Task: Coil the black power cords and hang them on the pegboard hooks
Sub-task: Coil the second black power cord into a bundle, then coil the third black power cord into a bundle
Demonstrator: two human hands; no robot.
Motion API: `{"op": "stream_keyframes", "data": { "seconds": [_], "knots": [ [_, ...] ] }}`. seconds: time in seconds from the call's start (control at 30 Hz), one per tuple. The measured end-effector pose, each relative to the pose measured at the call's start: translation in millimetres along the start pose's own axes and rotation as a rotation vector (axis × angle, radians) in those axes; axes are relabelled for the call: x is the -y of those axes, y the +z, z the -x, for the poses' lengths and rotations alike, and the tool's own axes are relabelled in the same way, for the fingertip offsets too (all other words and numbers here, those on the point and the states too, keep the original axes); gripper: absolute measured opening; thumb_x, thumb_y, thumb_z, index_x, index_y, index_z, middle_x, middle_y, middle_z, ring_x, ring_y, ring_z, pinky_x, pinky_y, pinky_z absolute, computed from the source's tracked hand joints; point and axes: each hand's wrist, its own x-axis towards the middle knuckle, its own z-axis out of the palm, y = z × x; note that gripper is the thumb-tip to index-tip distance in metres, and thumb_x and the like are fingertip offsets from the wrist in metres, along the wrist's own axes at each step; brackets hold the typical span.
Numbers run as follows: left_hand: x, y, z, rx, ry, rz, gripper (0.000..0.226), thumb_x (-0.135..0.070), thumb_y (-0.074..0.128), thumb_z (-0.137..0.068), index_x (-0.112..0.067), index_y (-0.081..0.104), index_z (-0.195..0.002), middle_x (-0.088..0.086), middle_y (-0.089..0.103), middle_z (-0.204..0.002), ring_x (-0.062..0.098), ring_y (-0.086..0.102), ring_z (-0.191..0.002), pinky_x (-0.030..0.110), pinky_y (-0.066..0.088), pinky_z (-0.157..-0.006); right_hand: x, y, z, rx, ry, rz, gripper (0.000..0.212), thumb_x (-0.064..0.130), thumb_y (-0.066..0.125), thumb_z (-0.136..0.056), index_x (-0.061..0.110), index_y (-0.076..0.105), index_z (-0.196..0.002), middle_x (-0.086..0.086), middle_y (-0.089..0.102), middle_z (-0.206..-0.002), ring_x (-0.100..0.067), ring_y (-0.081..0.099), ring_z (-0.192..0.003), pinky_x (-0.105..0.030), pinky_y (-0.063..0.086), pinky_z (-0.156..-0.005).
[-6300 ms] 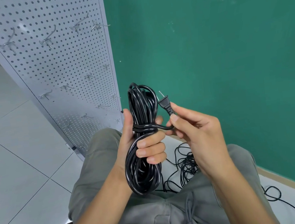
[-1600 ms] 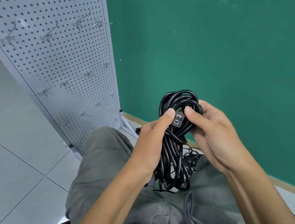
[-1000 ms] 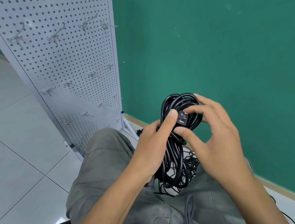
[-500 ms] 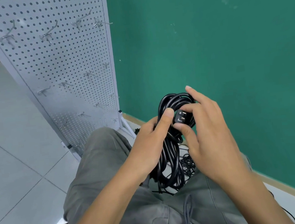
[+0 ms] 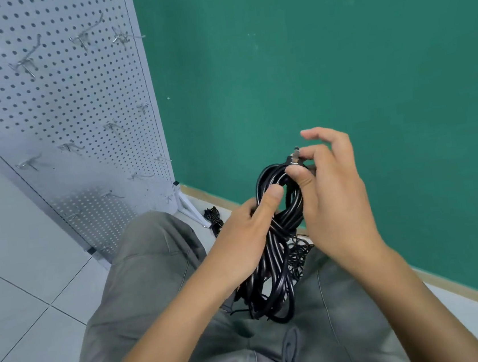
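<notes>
A coiled black power cord (image 5: 274, 269) hangs over my lap, wound into a long bundle. My left hand (image 5: 247, 236) grips the bundle near its middle, thumb pressed on the upper loop. My right hand (image 5: 332, 200) pinches the cord's plug (image 5: 295, 159) between thumb and a finger at the top of the coil, its other fingers spread. The white pegboard (image 5: 68, 105) stands to the left with several bare metal hooks (image 5: 26, 63).
A green wall fills the right side, with a baseboard along the floor. More loose black cord (image 5: 298, 253) lies tangled on the floor between my knees, and another small bundle (image 5: 213, 218) sits by the pegboard's foot. Grey tiles spread to the left.
My right hand has lifted the plug from the front of the coil up above its top loop. The left hand keeps its grip on the bundle.
</notes>
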Motion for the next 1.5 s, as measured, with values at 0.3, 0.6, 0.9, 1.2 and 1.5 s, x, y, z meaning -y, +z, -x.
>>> {"op": "stream_keyframes", "data": {
  "seconds": [0.3, 0.6, 0.9, 1.2, 1.5],
  "knots": [
    [4, -3, -34, 0.112, -0.054, -0.071, 0.062, -0.08, 0.02, -0.09, -0.037, 0.057, -0.116, -0.018, 0.062, -0.109, -0.003, 0.053, -0.1, 0.01, 0.033, -0.084, -57, 28, -38, 0.121, 0.449, -0.444, 0.024, 0.036, 0.053, -0.103, 0.024, 0.071, -0.094, 0.0, 0.059, -0.128, 0.008, 0.054, -0.114, -0.023, 0.038, -0.113],
    [56, -39, -113, 0.274, -0.404, 0.299, 0.05, -0.045, 0.059, -0.099, -0.014, 0.054, -0.138, 0.003, 0.069, -0.131, 0.012, 0.068, -0.117, 0.031, 0.053, -0.099, -109, 92, -86, 0.464, 0.511, -0.466, 0.032, 0.026, 0.054, -0.105, 0.008, 0.061, -0.13, 0.0, 0.066, -0.126, -0.015, 0.066, -0.112, -0.042, 0.054, -0.102],
    [195, -29, -227, -0.14, -0.747, 0.4, 0.036, -0.024, 0.062, -0.1, 0.005, 0.064, -0.121, 0.021, 0.073, -0.11, 0.035, 0.071, -0.098, 0.039, 0.058, -0.084, -228, 200, -85, 0.739, 0.755, -0.32, 0.006, 0.021, 0.06, -0.1, 0.022, 0.063, -0.095, -0.002, 0.066, -0.102, -0.023, 0.064, -0.099, -0.047, 0.054, -0.099],
    [328, -9, -309, -0.399, -0.99, 0.475, 0.023, -0.022, 0.064, -0.099, 0.0, 0.063, -0.107, 0.015, 0.068, -0.093, 0.027, 0.068, -0.077, 0.032, 0.056, -0.057, -351, 296, -49, 0.955, 0.98, -0.178, 0.018, 0.017, 0.06, -0.1, 0.026, 0.068, -0.085, -0.014, 0.072, -0.105, -0.035, 0.071, -0.096, -0.05, 0.056, -0.094],
    [437, -22, -340, -0.459, -1.077, 0.197, 0.015, -0.014, 0.055, -0.101, -0.001, 0.057, -0.108, 0.009, 0.054, -0.084, 0.018, 0.05, -0.068, 0.023, 0.041, -0.054, -378, 408, 8, 1.267, 0.814, -0.295, 0.016, 0.009, 0.062, -0.099, 0.016, 0.07, -0.112, -0.008, 0.068, -0.122, -0.017, 0.06, -0.111, -0.032, 0.047, -0.101]
  ]
}}
